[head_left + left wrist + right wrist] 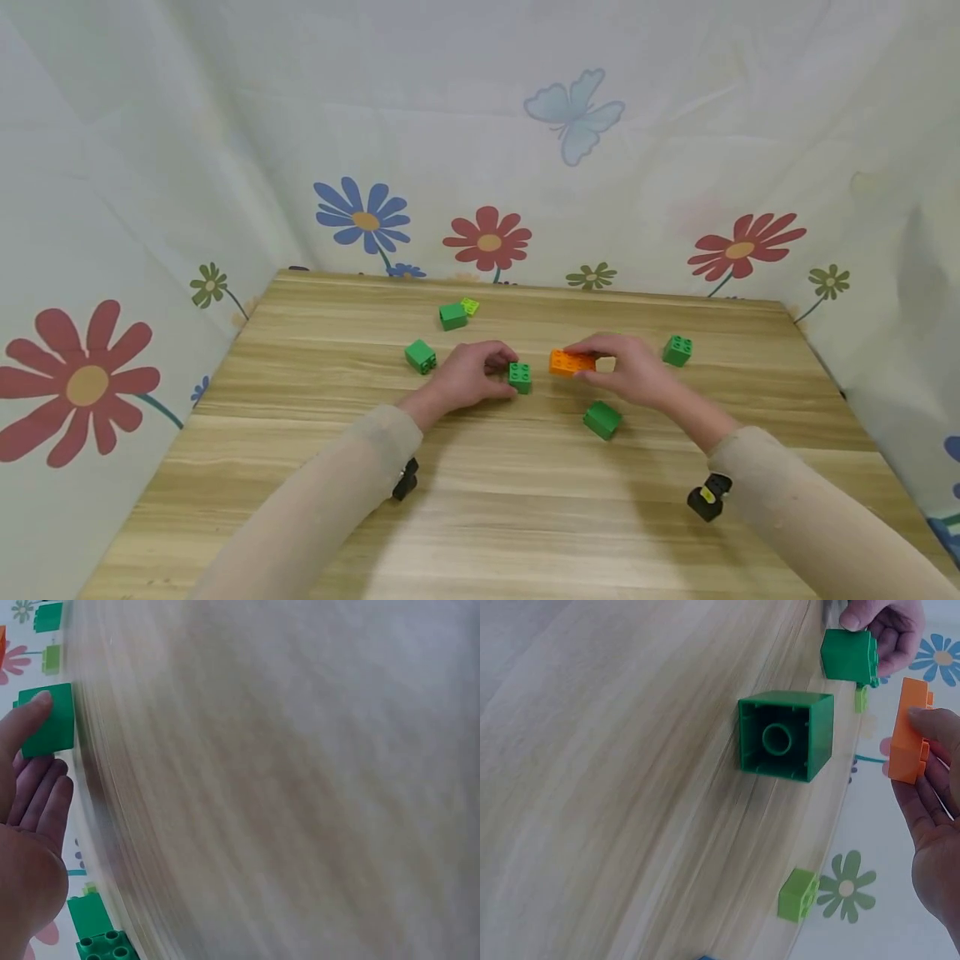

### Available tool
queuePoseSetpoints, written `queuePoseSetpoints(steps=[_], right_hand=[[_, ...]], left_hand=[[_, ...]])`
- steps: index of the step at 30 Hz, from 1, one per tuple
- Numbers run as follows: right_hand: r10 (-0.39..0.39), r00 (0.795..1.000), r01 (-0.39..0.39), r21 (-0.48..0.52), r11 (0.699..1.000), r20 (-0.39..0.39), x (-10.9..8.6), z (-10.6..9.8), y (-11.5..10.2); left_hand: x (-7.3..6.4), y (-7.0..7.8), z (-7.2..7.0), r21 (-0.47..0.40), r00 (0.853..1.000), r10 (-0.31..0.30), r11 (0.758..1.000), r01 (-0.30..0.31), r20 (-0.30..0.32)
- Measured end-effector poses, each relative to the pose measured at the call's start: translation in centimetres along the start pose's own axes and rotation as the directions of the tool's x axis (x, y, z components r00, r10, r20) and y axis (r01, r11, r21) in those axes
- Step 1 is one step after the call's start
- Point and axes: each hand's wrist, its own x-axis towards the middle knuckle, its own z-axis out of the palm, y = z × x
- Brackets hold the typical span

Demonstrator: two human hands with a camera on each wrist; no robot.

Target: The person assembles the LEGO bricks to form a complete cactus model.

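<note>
The wooden tabletop's (pixel 540 517) far edge crosses mid-frame; bare wood spreads at lower centre between the sleeves (pixel 322 492). Near centre, the left hand (pixel 471 375) pinches a four-stud green toy brick (pixel 519 379); just right, the right hand (pixel 630 368) pinches an orange studded brick (pixel 568 363), a tipped-over green brick (pixel 602 420) lying below.

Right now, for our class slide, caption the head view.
Left hand holds a studded green plastic block; right hand grips a long orange plastic block.
</note>
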Motion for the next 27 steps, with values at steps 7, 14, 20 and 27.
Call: queuePoseSetpoints(steps=[7,14,20,27], right_hand=[[-0.029,0.999,0.029,0.015,0.999,0.020,1.2,0.5,-1.0],[-0.059,0.998,0.058,0.041,0.997,0.037,2.2,1.0,-1.7],[-0.070,0.996,0.068,0.045,0.997,0.047,2.9,1.6,-1.8],[-0.085,0.994,0.084,0.031,0.996,0.061,3.6,2.5,-1.6]], left_hand=[[0.0,0.0,0.0,-0.064,1.000,-0.023,0.998,0.022,-0.009],[0.2,-0.3,0.2,-0.091,0.999,-0.035,0.995,0.033,-0.017],[0.3,-0.6,0.4,-0.099,0.999,-0.025,0.995,0.022,-0.028],[0.2,-0.6,0.4,-0.090,0.999,-0.035,0.995,0.032,-0.034]])
